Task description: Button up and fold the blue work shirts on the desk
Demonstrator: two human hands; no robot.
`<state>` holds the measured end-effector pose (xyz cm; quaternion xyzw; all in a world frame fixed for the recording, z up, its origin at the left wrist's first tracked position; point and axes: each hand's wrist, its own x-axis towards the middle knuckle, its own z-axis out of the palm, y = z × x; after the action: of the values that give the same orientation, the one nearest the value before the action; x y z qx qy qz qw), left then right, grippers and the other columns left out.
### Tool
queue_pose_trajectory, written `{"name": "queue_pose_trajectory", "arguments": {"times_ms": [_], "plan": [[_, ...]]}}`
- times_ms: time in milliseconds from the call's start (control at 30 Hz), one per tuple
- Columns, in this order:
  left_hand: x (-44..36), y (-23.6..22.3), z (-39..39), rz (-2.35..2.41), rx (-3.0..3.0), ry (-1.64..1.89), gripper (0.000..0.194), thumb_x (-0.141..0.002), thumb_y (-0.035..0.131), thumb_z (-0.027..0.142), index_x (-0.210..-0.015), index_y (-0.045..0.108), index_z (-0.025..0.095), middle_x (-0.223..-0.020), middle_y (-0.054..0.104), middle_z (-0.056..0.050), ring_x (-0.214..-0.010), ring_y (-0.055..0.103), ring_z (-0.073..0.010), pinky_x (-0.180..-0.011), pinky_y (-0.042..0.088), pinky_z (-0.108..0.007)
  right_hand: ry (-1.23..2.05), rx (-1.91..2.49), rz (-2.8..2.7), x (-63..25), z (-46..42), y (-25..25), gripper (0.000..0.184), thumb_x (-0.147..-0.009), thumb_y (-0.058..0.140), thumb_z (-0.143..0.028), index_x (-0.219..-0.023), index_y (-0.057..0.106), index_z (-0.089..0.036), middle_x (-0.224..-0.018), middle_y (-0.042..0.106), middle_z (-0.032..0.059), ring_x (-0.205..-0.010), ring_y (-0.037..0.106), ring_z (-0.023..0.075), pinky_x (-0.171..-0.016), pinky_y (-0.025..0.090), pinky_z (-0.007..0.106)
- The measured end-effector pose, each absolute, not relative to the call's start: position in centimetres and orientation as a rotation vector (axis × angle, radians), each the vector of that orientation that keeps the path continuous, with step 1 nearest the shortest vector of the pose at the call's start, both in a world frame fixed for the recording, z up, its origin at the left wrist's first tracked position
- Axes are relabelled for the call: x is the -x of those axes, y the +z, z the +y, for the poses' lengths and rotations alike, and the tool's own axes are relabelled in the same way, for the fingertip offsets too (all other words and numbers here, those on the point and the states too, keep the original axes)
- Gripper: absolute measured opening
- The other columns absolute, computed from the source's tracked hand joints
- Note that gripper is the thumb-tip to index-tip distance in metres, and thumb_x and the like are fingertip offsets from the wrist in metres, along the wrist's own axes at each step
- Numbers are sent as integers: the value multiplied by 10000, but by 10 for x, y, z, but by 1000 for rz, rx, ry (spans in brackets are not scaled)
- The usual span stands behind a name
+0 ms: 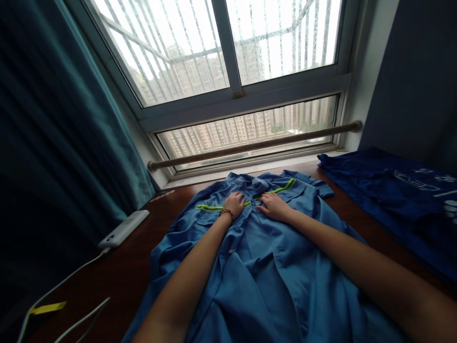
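A blue short-sleeved work shirt (250, 252) lies spread on the dark red-brown wooden surface, its collar toward the window. Yellow-green stripes cross its chest above the pockets. The front opening runs down the middle. My left hand (234, 205), with a beaded bracelet at the wrist, is on the left front panel, its fingers bent over the cloth beside the opening. Opposite it, my right hand (274, 206) holds the right panel's edge just below the stripe. A small gap separates the two hands. The cloth under the fingertips is hidden.
A white power bank (124, 229) with a white cable lies at the left by a teal curtain (107, 119). A darker blue printed cloth (396, 200) is at the right. Behind the shirt, a metal rail (257, 146) crosses the barred window. A yellow strip (48, 308) lies near the cable.
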<state>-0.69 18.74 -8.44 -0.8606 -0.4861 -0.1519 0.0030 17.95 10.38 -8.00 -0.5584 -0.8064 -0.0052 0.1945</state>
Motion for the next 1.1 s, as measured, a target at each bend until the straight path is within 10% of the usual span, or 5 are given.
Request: {"name": "queue_pose_trajectory", "arguments": {"times_ms": [600, 900, 1100], "plan": [[-3, -79, 165, -1276, 2868, -781, 131, -747, 569, 245, -818, 610, 143, -811, 573, -55, -760, 537, -160, -731, 447, -282, 152, 1748, -1991, -163, 121, -78, 551, -735, 520, -442, -1257, 426, -294, -1135, 557, 32, -1008, 460, 265, -827, 347, 382], [-3, -81, 168, -1604, 2909, -1091, 151, -659, 651, 231, -780, 614, 148, -667, 599, -10, -629, 543, -128, -602, 418, -238, 208, 1601, -2002, -172, 123, -85, 592, -577, 645, -583, -1047, 534, -240, -932, 616, 20, -901, 483, 250, -781, 340, 376], [-2, -84, 169, -1592, 2877, -1132, 169, -645, 665, 268, -738, 596, 145, -653, 595, -13, -605, 531, -126, -574, 401, -235, 117, 1648, -1922, -169, 121, -84, 276, -596, 637, -274, -845, 574, -175, -778, 617, 39, -783, 523, 227, -682, 365, 309]]}}
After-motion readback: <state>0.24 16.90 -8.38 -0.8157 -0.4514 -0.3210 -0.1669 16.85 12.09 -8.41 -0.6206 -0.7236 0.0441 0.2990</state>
